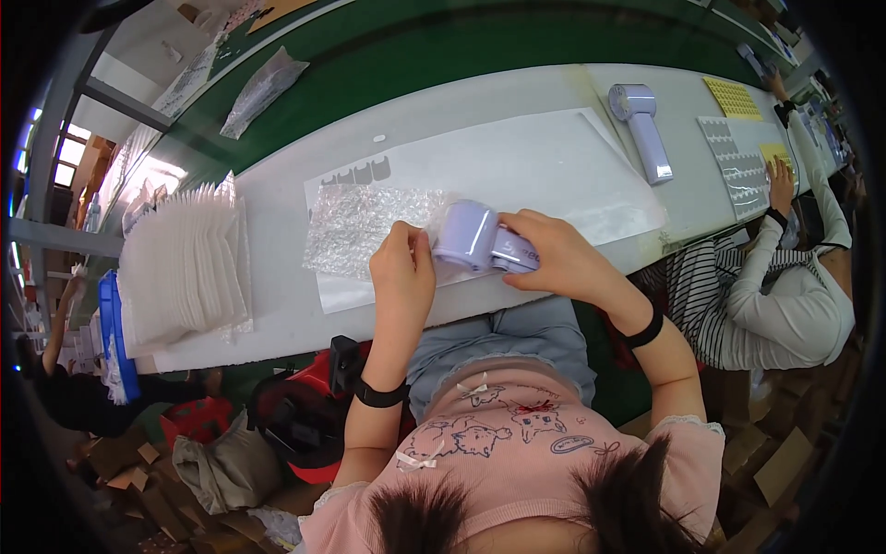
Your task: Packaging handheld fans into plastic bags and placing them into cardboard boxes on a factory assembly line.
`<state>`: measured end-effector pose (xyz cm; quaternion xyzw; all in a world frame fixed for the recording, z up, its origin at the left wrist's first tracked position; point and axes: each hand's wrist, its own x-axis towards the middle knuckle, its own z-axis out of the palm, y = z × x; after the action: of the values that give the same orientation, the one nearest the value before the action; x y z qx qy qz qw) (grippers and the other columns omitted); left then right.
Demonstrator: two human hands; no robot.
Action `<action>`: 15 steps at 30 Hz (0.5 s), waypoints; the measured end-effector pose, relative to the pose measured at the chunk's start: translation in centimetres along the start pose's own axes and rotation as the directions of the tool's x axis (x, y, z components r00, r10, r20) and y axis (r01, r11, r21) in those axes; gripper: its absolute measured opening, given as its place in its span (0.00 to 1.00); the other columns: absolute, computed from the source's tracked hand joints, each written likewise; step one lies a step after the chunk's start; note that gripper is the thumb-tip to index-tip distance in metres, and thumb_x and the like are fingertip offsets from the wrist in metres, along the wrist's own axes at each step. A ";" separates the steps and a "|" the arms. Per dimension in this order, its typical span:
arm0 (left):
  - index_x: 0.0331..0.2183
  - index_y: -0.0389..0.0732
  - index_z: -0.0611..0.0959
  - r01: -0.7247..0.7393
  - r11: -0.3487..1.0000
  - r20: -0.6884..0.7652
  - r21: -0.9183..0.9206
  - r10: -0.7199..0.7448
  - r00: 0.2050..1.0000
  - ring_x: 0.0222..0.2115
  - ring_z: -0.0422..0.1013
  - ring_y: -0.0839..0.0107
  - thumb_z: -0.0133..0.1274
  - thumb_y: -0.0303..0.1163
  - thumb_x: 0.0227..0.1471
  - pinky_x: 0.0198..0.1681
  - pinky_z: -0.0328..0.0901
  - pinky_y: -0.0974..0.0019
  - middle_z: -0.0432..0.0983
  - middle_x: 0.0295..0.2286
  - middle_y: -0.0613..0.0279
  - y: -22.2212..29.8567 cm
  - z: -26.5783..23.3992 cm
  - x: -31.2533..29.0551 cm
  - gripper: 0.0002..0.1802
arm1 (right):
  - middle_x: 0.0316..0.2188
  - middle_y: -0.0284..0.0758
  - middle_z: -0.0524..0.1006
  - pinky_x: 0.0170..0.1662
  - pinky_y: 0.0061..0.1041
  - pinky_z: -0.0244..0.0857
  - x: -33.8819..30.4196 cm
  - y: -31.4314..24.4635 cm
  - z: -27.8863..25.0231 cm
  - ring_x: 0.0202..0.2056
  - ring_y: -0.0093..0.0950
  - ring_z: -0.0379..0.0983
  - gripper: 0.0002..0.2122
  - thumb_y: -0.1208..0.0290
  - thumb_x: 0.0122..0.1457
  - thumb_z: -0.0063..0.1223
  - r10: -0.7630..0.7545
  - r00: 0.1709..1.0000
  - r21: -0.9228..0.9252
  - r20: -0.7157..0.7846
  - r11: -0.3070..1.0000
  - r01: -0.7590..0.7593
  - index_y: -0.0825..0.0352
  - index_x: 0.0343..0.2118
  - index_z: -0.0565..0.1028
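A lavender handheld fan (469, 233) is tilted over the front part of the worktable, its round head toward the left. My right hand (561, 255) is wrapped around its handle, which the fingers partly cover. A clear bubble wrap bag (365, 226) lies flat to the left, its right end meeting the fan's head. My left hand (404, 266) is closed, with thumb and fingers pinching the bag's edge beside the head. How far the head sits inside the bag I cannot tell.
Another lavender fan (643, 134) lies farther back on the right. A thick stack of white pouches (185, 268) stands at the left. Sticker sheets (734, 162) lie near a co-worker's hand (781, 185). A filled bag (265, 90) rests on the green belt (388, 55) behind the table.
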<state>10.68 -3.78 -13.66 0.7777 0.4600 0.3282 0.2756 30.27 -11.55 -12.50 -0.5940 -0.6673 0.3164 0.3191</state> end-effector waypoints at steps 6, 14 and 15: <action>0.36 0.31 0.72 0.040 0.995 -0.002 -0.089 -0.040 0.999 0.25 0.69 0.56 0.48 0.22 0.46 0.29 0.63 0.63 0.70 0.27 0.47 2.5 0.1 0.1 0.11 | 0.36 0.44 0.70 0.40 0.28 0.64 1.0 -0.1 0.1 0.37 0.39 0.69 0.28 0.69 0.38 0.57 0.066 0.991 -0.161 0.116 0.986 -0.047 0.74 0.46 0.65; 0.45 0.43 0.72 -0.287 0.941 0.277 0.181 0.231 0.933 0.46 0.58 0.49 0.58 0.23 0.34 0.48 0.57 0.58 0.54 0.48 0.44 6.9 0.5 -0.4 0.30 | 0.33 0.44 0.71 0.36 0.25 0.66 1.8 -1.2 -3.2 0.36 0.35 0.70 0.24 0.70 0.43 0.55 0.024 0.942 -0.198 0.336 0.979 0.046 0.74 0.44 0.66; 0.45 0.43 0.72 -0.286 0.941 0.274 0.182 0.231 0.934 0.46 0.58 0.49 0.58 0.23 0.34 0.48 0.57 0.58 0.54 0.48 0.44 6.5 0.4 -0.3 0.30 | 0.33 0.44 0.71 0.36 0.25 0.66 1.7 -1.4 -3.8 0.36 0.35 0.70 0.24 0.70 0.43 0.55 0.021 0.941 -0.199 0.337 0.979 0.049 0.74 0.44 0.66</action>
<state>14.34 -6.81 -9.27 0.8922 0.3482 0.2090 0.1978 32.29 -9.79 -9.01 -0.5559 -0.7452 0.3408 0.1394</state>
